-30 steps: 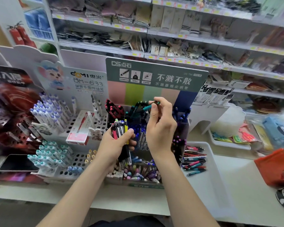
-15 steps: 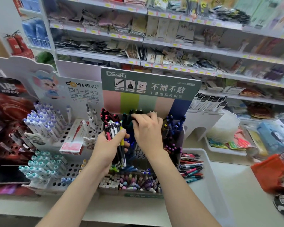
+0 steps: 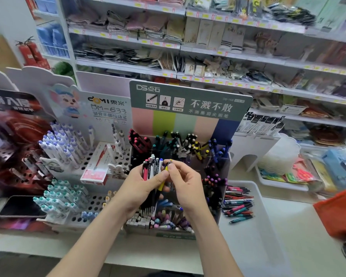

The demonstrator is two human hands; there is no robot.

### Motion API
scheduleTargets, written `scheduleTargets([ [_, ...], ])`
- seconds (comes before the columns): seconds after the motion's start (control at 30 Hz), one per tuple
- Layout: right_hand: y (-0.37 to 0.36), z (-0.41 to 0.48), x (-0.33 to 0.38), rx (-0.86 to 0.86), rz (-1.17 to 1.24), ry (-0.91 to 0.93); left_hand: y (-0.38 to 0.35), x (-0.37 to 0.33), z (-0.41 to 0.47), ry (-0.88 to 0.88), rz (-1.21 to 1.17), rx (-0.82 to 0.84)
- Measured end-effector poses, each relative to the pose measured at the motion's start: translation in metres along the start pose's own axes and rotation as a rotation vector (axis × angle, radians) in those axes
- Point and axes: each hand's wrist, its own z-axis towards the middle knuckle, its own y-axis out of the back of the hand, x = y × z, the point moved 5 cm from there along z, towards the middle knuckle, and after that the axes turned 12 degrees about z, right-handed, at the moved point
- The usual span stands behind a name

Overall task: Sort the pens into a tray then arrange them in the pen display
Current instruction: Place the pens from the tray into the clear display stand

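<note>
bunch of pens (image 3: 151, 169) is gripped in the left hand (image 3: 139, 189); the yellow pen (image 3: 161, 185) is pinched by the right hand (image 3: 186, 181) right beside it

The pen display (image 3: 190, 124) has a green header reading "DS点石" at its top left, "DS-758" at its top right, large "不溅不散" and smaller "不溅墨细尖钢笔" beneath. The white card (image 3: 108, 108) to its left, with a cartoon animal, reads "DOMI 東米" and "DM-633". A pale box (image 3: 191, 35) on the shelf behind reads "DANCE". The dark poster (image 3: 12, 104) at far left shows "入侵"; its other characters are cut off.
</note>
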Motion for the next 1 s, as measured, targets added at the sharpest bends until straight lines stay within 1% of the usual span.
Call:
scheduleTargets([
  [0.07,0.002,0.0,-0.003,-0.014,-0.063,0.019,0.002,0.005,-0.001,0.021,0.006,-0.017],
  [0.1,0.003,0.0,-0.003,-0.047,-0.1,0.043,0.003,0.007,-0.001,0.032,0.027,-0.035],
  [0.17,0.009,-0.001,0.003,-0.168,-0.182,0.148,0.008,0.012,-0.001,0.045,0.108,-0.091],
  [0.23,0.018,-0.002,0.017,-0.302,-0.252,0.335,0.01,0.013,-0.001,0.048,0.136,-0.121],
  [0.37,0.041,-0.008,0.056,-0.569,-0.456,0.793,0.002,0.005,0.001,0.031,0.091,-0.067],
  [0.43,0.05,-0.006,0.07,-0.641,-0.583,0.906,-0.005,0.001,0.004,0.021,0.047,-0.036],
  [0.5,0.057,0.009,0.073,-0.589,-0.71,0.885,-0.012,-0.003,0.007,0.02,0.009,-0.019],
  [0.6,0.059,0.036,0.061,-0.37,-0.974,0.771,-0.019,-0.006,0.011,0.028,-0.034,-0.015],
  [0.63,0.061,0.041,0.057,-0.342,-1.053,0.761,-0.021,-0.006,0.012,0.029,-0.04,-0.011],
  [0.67,0.062,0.044,0.057,-0.36,-1.108,0.757,-0.022,-0.007,0.013,0.032,-0.042,-0.007],
  [0.73,0.066,0.047,0.06,-0.447,-1.132,0.727,-0.024,-0.007,0.014,0.039,-0.019,0.001],
  [0.8,0.064,0.05,0.059,-0.426,-1.194,0.698,-0.025,-0.006,0.015,0.048,0.008,0.006],
  [0.87,0.058,0.05,0.055,-0.393,-1.329,0.682,-0.024,-0.004,0.017,0.054,0.01,-0.005],
  [0.9,0.058,0.05,0.054,-0.428,-1.359,0.663,-0.024,-0.003,0.018,0.053,0.005,-0.013],
  [0.97,0.061,0.048,0.056,-0.544,-1.335,0.606,-0.023,-0.003,0.018,0.04,-0.012,-0.028],
  [1.0,0.061,0.048,0.056,-0.559,-1.342,0.585,-0.023,-0.003,0.018,0.03,-0.029,-0.034],
])
